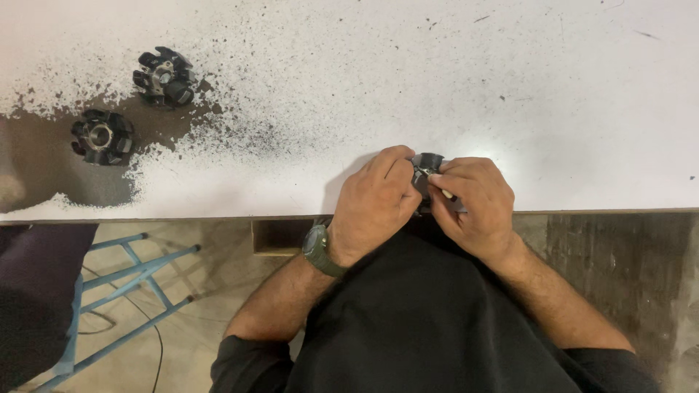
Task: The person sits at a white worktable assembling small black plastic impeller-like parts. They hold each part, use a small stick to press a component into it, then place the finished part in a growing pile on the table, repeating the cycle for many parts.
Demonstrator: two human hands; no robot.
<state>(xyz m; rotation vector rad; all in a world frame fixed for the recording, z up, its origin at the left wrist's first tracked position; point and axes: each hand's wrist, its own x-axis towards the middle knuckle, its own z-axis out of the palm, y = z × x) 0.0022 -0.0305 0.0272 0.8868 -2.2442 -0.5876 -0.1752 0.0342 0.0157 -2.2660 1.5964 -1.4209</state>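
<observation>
Head camera looks straight down on two bare hands meeting at the near edge of a white worktable [451, 80]. Between them sits a small dark part [427, 163], black and rounded, with a glossy top and a paler metallic glint on the side toward the right hand; most of its body is hidden by the fingers, so its full shape cannot be told. It is held just above the table's front edge, directly between the two sets of fingertips.

The left hand [375, 204] is curled, its fingers bent over and pressed against the part's left side; a dark green wristwatch [317, 249] sits on that wrist. The right hand [473, 204] is curled too, thumb and forefinger pinching the part from the other side, so both hands grip the same piece and touch each other around it.

Well away from the left hand, far out to its left and farther up the table, lie two more pieces of like kind. The nearer black spoked part [102, 136] shows a round metal bore ringed by stubby black lobes. The farther black spoked part [164, 76] lies tilted, with its lobes and a grey core showing. Both rest where the white surface is worn through to brown, speckled patches [44, 156].

Below the hands, a blue metal frame [131, 284] stands on the floor.
</observation>
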